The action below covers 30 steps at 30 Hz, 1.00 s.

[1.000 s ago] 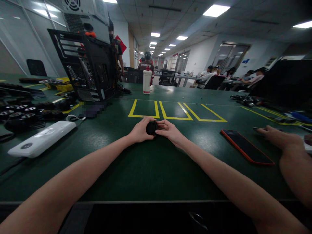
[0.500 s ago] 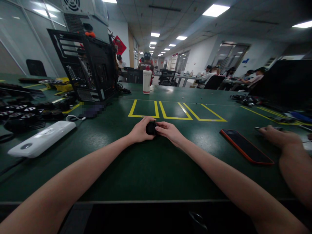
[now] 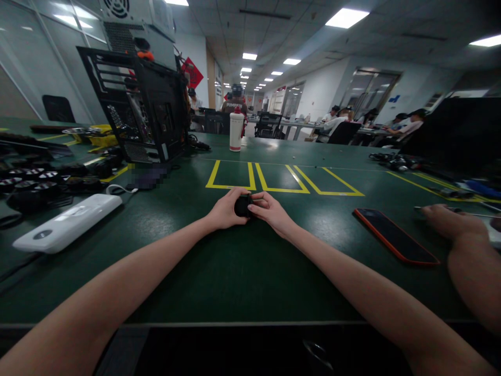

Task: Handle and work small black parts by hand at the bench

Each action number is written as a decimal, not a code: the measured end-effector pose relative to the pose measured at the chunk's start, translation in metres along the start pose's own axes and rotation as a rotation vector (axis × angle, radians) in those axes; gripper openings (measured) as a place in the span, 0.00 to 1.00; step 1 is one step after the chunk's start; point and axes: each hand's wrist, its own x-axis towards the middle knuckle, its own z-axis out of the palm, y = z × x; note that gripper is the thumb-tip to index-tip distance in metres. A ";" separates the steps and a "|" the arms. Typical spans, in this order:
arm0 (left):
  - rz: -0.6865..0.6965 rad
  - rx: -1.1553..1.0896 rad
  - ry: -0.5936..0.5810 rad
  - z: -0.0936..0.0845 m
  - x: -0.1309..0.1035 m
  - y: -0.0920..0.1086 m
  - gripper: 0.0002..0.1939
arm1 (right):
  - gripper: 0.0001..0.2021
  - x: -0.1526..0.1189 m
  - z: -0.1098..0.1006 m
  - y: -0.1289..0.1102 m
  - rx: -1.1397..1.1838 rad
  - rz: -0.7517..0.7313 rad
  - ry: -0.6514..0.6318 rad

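A small black round object (image 3: 241, 206) is between my two hands, just above or on the green table (image 3: 235, 277). My left hand (image 3: 226, 210) wraps round its left side, thumb and fingers curved about it. From the right, my right hand (image 3: 269, 210) pinches its edge with thumb and fingertips. The object's far side is hidden by my fingers. Beyond the hands, yellow tape outlines (image 3: 279, 190) mark the tabletop.
At left lie a white power strip (image 3: 70, 222) and black parts (image 3: 35, 183); behind them stands a black computer case (image 3: 156, 109). A white bottle (image 3: 235, 131) is upright further back. At right are an orange-edged phone (image 3: 395, 235) and another person's hand (image 3: 454, 222).
My right hand's fingers have shifted very slightly on the black object. The other person's hand at right has moved a little, and a thin rod now shows beside it.
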 end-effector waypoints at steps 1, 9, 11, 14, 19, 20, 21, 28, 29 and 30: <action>-0.002 0.002 0.003 0.000 0.000 0.000 0.31 | 0.16 0.001 0.000 0.000 -0.010 -0.007 0.005; 0.024 0.030 0.017 0.001 -0.002 0.006 0.31 | 0.19 0.003 -0.003 0.003 -0.037 -0.012 0.016; 0.033 0.032 0.010 0.000 -0.002 0.009 0.32 | 0.19 0.003 -0.003 0.003 -0.023 -0.018 0.012; 0.071 0.034 -0.003 -0.001 -0.002 0.012 0.34 | 0.18 0.002 -0.002 0.002 -0.003 -0.017 0.019; 0.079 0.076 0.001 -0.002 -0.003 0.014 0.33 | 0.17 0.002 -0.002 0.002 0.000 -0.025 0.025; 0.074 0.086 0.005 -0.002 -0.003 0.014 0.32 | 0.17 0.002 -0.002 0.002 -0.004 -0.028 0.023; 0.070 0.097 0.008 -0.002 -0.004 0.014 0.32 | 0.17 0.003 -0.002 0.002 -0.009 -0.029 0.022; 0.057 0.147 0.030 -0.004 -0.005 0.014 0.31 | 0.17 0.002 -0.001 0.001 0.016 -0.024 0.026; 0.061 0.142 0.032 -0.004 -0.005 0.014 0.31 | 0.17 0.002 -0.001 0.001 0.017 -0.025 0.028; 0.067 0.132 0.031 -0.005 -0.005 0.013 0.31 | 0.17 0.002 0.000 0.001 0.018 -0.023 0.030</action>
